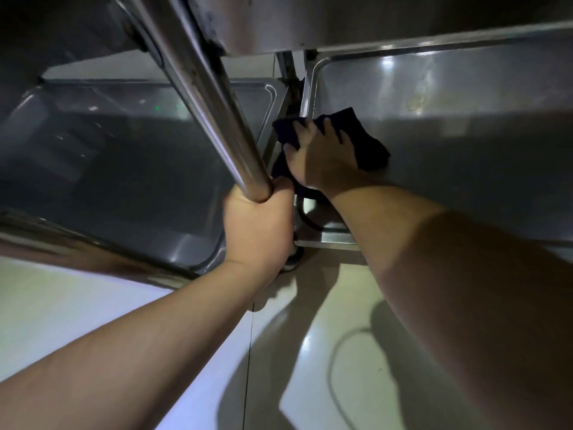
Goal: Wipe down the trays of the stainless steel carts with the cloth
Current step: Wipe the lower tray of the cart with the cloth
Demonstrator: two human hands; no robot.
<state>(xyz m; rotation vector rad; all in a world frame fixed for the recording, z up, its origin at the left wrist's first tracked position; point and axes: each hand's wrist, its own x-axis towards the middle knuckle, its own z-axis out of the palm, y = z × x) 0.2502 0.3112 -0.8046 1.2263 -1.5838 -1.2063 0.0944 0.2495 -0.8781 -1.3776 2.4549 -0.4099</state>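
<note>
Two stainless steel carts stand side by side, seen from low down. My right hand [322, 156] lies flat with spread fingers on a dark cloth [369, 144], pressing it onto the left corner of the right cart's lower tray [465, 144]. My left hand [259, 225] grips the shiny upright post [214, 97] of the left cart, fingers curled round it. The left cart's lower tray [124, 169] lies dim to the left of the post. Part of the cloth is hidden under my right palm.
An upper tray's underside [372, 20] hangs close overhead across the top. Another upright post [288, 66] stands between the two carts. A caster wheel [293, 259] sits below my left hand. Pale glossy floor [310, 352] spreads in front, crossed by my arms' shadows.
</note>
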